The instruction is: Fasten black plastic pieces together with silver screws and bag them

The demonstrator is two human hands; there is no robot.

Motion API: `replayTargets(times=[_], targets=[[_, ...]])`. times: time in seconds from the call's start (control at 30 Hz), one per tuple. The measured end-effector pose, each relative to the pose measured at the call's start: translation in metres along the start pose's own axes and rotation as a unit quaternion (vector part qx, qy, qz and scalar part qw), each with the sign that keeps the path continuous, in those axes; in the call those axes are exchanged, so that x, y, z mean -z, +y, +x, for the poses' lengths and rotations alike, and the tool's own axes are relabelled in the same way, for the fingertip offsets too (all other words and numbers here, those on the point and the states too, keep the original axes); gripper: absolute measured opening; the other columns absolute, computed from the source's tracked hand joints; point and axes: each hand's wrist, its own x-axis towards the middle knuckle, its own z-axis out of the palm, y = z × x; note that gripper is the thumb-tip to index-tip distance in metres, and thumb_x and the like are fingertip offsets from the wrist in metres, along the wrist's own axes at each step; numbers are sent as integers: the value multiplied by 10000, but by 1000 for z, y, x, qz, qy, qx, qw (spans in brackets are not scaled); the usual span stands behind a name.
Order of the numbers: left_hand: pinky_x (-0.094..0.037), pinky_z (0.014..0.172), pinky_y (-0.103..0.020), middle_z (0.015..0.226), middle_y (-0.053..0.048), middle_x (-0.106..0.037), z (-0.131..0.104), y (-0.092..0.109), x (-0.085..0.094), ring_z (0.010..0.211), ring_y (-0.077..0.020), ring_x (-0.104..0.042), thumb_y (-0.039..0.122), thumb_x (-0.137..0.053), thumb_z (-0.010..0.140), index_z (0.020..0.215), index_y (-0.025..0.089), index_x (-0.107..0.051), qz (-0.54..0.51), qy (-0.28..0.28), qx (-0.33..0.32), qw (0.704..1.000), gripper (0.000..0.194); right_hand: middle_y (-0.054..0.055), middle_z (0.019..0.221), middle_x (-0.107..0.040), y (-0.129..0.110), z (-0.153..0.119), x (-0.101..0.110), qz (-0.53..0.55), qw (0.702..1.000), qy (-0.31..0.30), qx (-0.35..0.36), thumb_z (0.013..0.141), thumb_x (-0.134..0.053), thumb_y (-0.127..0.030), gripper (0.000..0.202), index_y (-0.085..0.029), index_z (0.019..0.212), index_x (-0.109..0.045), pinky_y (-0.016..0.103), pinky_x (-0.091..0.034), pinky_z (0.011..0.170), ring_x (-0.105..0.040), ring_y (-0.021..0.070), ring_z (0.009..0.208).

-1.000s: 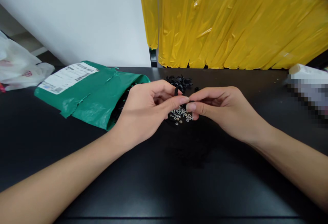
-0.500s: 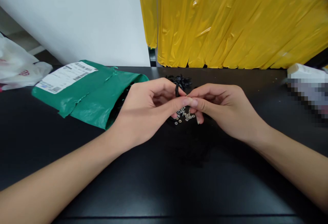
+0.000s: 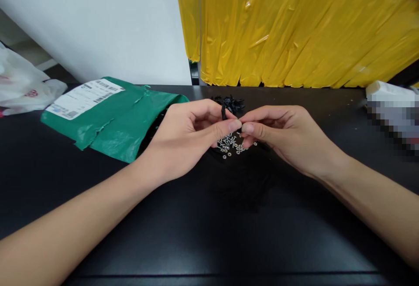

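Observation:
My left hand [image 3: 190,140] is closed on a small black part [image 3: 224,111], which sticks up between its thumb and forefinger. Close beside it, my right hand [image 3: 284,135] pinches at the same spot; whatever lies between its fingertips is too small to make out. Beneath the fingers, small silver screws [image 3: 229,141] and pale ring-shaped washers [image 3: 240,150] lie scattered on the black table [image 3: 209,229]. Just behind the hands is a pile of black parts [image 3: 231,102].
An opened green mailing bag [image 3: 121,122] with a white label lies to the left, dark contents at its mouth. A white plastic bag [image 3: 29,85] is at the far left. Yellow plastic sheeting [image 3: 278,28] hangs behind the table. A white, partly blurred object [image 3: 389,96] stands at right.
The fingertips of my two hands have drawn slightly apart, my left thumb moving left. More of the screws show beneath them.

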Motion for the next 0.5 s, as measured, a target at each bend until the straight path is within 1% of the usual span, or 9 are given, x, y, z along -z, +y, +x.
replayTargets(times=[0.07, 0.13, 0.23, 0.3, 0.4, 0.5], targets=[[-449, 483, -202, 646, 44, -695, 0, 2, 0, 546, -83, -578, 254, -855, 895, 899, 213, -819, 2, -13, 23, 1000, 55, -23, 836, -829, -1, 0, -1, -13, 1000, 7, 7, 839, -983, -271, 141, -251, 934, -882, 214, -673, 705, -773, 109, 708], [-461, 476, -212, 623, 43, -694, -1, 2, 0, 547, -98, -607, 228, -881, 861, 901, 222, -821, -4, -14, 34, 999, 72, -20, 809, -815, -3, 0, -3, -35, 999, 16, 15, 818, -998, -304, 173, -239, 908, -865, 239, -677, 683, -765, 123, 685], [-503, 506, -222, 639, 42, -728, -2, 2, -1, 572, -113, -654, 163, -903, 821, 903, 234, -827, -12, -9, 25, 1000, 132, -11, 763, -795, -6, -1, -6, -69, 997, 29, 21, 815, -998, -360, 213, -228, 886, -847, 268, -678, 659, -759, 143, 668], [-535, 541, -227, 664, 41, -753, -3, 1, -1, 591, -119, -683, 145, -903, 818, 900, 244, -824, -9, 2, 16, 1000, 151, -11, 766, -794, -8, -2, -8, -79, 996, 33, 23, 823, -991, -370, 214, -229, 883, -842, 269, -675, 656, -758, 143, 668], [-532, 535, -226, 655, 43, -751, -5, 0, -1, 572, -120, -690, 185, -915, 820, 877, 244, -807, 6, 18, 6, 1000, 135, -16, 771, -795, -9, -3, -8, -83, 996, 33, 16, 834, -983, -356, 199, -229, 879, -836, 257, -670, 659, -757, 135, 669], [-517, 519, -213, 652, 38, -755, -5, 2, 0, 558, -112, -683, 199, -907, 829, 874, 228, -798, 17, 6, 4, 1000, 122, -17, 784, -801, -7, -2, -7, -84, 996, 29, 11, 843, -975, -347, 200, -223, 878, -822, 251, -669, 669, -762, 130, 674]])
